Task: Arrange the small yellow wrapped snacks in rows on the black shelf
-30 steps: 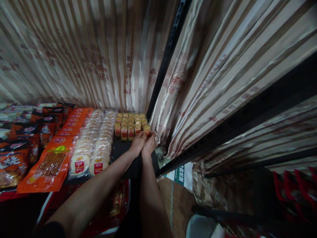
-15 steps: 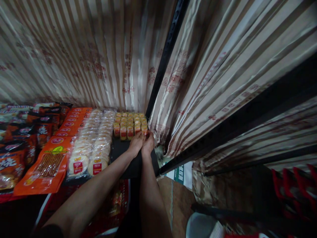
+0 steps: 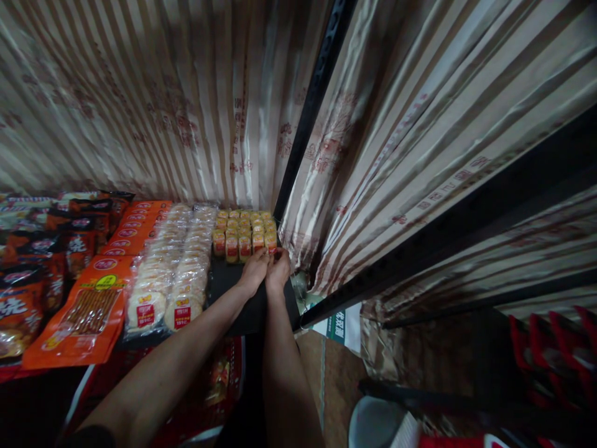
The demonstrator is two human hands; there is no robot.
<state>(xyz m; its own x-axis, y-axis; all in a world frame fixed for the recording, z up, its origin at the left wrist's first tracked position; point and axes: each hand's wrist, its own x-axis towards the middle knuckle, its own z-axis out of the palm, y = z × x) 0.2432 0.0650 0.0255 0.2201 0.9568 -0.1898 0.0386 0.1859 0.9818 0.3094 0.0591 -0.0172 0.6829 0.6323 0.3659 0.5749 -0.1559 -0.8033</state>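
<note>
A flat black shelf [image 3: 237, 311] sits by striped, shiny cloth curtains [image 3: 200, 106], with one black metal post [image 3: 310, 99] in the corner. Two lines of round, pale cakes in clear plastic [image 3: 180, 267] lie there. Small yellow and red wrapped packs [image 3: 245, 246] sit at the back right, five across the front. The left hand [image 3: 255, 272] and right hand [image 3: 278, 269] touch the front right pack with bent fingers; I can't tell if either grip is squeezing it.
</note>
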